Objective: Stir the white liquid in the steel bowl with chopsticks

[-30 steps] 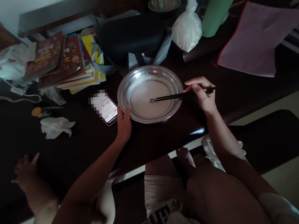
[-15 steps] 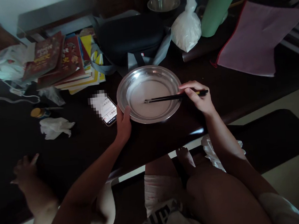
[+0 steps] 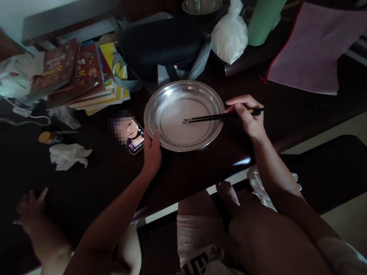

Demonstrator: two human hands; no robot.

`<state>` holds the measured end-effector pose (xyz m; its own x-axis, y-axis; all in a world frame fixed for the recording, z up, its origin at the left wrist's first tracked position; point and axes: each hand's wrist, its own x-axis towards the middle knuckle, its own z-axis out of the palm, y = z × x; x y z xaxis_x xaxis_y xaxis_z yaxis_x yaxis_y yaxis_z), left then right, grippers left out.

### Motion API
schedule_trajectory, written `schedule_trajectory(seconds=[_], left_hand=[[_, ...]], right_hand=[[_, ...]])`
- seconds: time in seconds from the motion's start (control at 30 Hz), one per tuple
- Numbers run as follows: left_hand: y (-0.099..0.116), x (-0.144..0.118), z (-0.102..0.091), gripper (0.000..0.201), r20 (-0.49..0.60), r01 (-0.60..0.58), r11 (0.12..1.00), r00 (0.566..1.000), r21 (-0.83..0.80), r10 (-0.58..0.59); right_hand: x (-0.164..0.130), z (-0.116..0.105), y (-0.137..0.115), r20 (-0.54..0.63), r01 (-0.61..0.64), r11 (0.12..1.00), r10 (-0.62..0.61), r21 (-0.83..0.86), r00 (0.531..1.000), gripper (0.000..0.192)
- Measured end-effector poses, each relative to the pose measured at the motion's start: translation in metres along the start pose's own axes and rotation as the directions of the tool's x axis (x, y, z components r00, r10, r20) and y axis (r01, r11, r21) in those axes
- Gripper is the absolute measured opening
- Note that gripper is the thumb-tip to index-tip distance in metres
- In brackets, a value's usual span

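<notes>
The metal dish (image 3: pixel 187 146) sits on the bench (image 3: pixel 199 170), the left hand (image 3: pixel 152 153) clamped on its rim. The right hand's (image 3: pixel 249 116) fingers grip black chopsticks (image 3: pixel 204 119), tips at the pale contents (image 3: pixel 175 114) — apparently mid-work, contents already in; how smooth — I cannot tell.

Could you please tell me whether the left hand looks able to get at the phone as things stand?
Probably yes: the phone lies just beside the left hand, with nothing visible between them, though that hand holds the dish and would likely need to let go first.
</notes>
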<state>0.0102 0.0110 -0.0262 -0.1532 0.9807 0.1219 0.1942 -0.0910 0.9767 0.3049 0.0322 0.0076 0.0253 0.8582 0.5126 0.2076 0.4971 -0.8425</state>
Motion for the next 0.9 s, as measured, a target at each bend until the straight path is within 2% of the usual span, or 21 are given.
schedule_trajectory(seconds=[0.17, 0.33, 0.5, 0.6, 0.7, 0.83, 0.9], left_hand=[[0.0004, 0.0008, 0.0001, 0.052, -0.009, -0.002, 1.000, 1.000, -0.013, 0.002], [-0.0014, 0.0011, -0.0005, 0.052, -0.014, 0.009, 1.000, 1.000, -0.003, -0.009], [-0.0027, 0.0011, -0.0008, 0.048, -0.018, -0.010, 1.000, 1.000, -0.011, 0.010], [-0.0026, 0.0012, -0.0007, 0.047, -0.016, -0.010, 1.000, 1.000, -0.027, 0.009], [-0.0007, 0.0011, -0.0006, 0.048, -0.009, -0.011, 1.000, 1.000, -0.013, 0.011], [0.0026, 0.0009, -0.0004, 0.049, -0.017, -0.013, 1.000, 1.000, 0.001, 0.013], [0.0036, 0.0008, -0.0002, 0.049, -0.019, -0.013, 1.000, 1.000, -0.005, 0.012]], right_hand=[[0.0000, 0.0006, 0.0005, 0.099, -0.003, 1.000, 0.003, -0.003, 0.995, 0.020], [0.0008, 0.0003, 0.0005, -0.008, 0.002, 1.000, -0.002, -0.005, 1.000, 0.021], [0.0002, 0.0005, -0.0008, 0.100, -0.015, 1.000, 0.014, 0.004, 0.995, 0.019], [0.0002, 0.0001, 0.0002, 0.050, 0.015, 1.000, -0.013, -0.028, 0.999, 0.020], [-0.0002, -0.0003, 0.0009, -0.004, -0.021, 1.000, 0.021, -0.004, 1.000, 0.023], [0.0000, 0.0005, -0.0004, 0.096, 0.002, 1.000, -0.003, 0.007, 0.995, 0.018], [0.0004, 0.0007, -0.0008, 0.085, 0.034, 0.999, -0.032, -0.018, 0.996, 0.017]])
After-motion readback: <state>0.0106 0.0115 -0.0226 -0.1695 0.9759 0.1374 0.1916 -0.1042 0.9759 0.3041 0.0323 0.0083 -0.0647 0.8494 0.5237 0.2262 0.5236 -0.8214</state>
